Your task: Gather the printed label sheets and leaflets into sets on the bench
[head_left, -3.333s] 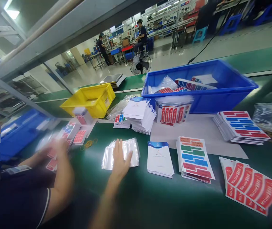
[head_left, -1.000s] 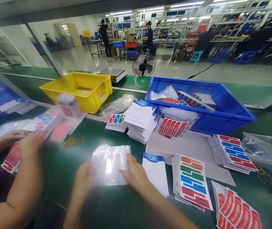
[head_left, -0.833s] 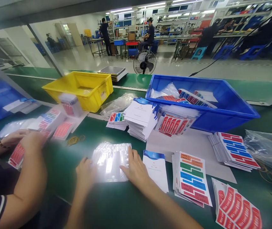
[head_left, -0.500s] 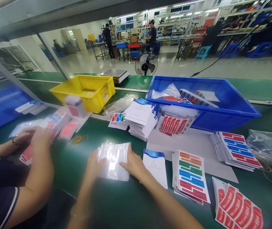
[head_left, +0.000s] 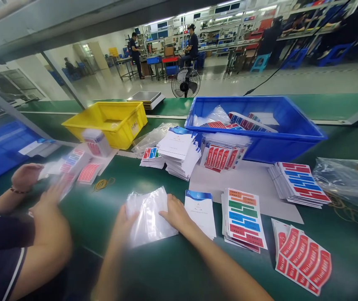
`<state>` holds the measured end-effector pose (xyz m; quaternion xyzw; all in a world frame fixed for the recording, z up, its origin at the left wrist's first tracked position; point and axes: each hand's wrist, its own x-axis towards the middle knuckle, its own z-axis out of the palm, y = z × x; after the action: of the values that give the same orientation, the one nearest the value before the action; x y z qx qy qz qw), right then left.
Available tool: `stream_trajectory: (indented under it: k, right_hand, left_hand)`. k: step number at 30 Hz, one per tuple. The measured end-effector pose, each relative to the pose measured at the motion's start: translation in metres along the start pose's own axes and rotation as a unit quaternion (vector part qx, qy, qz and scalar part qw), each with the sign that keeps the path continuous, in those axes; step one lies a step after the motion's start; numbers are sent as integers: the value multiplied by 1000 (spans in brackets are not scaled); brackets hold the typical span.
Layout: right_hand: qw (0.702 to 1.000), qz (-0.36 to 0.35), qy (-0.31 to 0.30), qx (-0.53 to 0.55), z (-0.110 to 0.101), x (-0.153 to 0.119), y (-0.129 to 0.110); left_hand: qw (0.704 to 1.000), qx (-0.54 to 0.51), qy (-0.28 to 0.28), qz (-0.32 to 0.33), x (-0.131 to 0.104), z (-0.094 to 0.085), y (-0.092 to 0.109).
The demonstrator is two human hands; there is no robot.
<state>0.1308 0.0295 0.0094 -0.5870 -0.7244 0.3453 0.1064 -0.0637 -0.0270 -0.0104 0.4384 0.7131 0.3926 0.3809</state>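
Note:
A stack of clear plastic bags (head_left: pixel 149 215) lies on the green belt in front of me. My left hand (head_left: pixel 123 223) grips its left edge and my right hand (head_left: pixel 175 214) presses on its right edge. Just right of the bags lies a white leaflet pile with a blue top (head_left: pixel 200 208). Further right sit a pile of multicolour sticker sheets (head_left: pixel 243 216) and red sticker sheets (head_left: pixel 301 255).
A co-worker's hands (head_left: pixel 37 188) handle sticker sheets at the left. Behind stand a yellow bin (head_left: pixel 110 123), a blue bin (head_left: pixel 288 136), a tall leaflet pile (head_left: pixel 179 152), red-blue sheets (head_left: pixel 298 184), rubber bands (head_left: pixel 103 183) and a crumpled plastic bag (head_left: pixel 348 179).
Both my hands have gathered the bag stack and shifted it slightly toward me, tilting it. The co-worker's hands keep moving among the stickers at the left.

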Motion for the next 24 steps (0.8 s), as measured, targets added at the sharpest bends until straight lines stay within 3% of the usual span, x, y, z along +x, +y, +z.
stream_trajectory:
  k: [7, 13, 16, 20, 24]
  right_hand:
    - [995, -45, 12, 85, 5, -2, 10]
    - [971, -104, -14, 215, -11, -9, 11]
    - [947, -161, 30, 277, -9, -27, 14]
    - [929, -227, 74, 282, 8, -55, 30]
    - [932, -276, -3, 233, 14, -70, 39]
  left_hand:
    - [997, -58, 44, -17, -25, 4, -15]
    - [990, -43, 129, 39, -26, -9, -17]
    - [987, -26, 139, 74, -35, -16, -15]
    - [992, -11, 81, 98, -56, -13, -25]
    - [996, -20, -3, 87, -71, -3, -41]
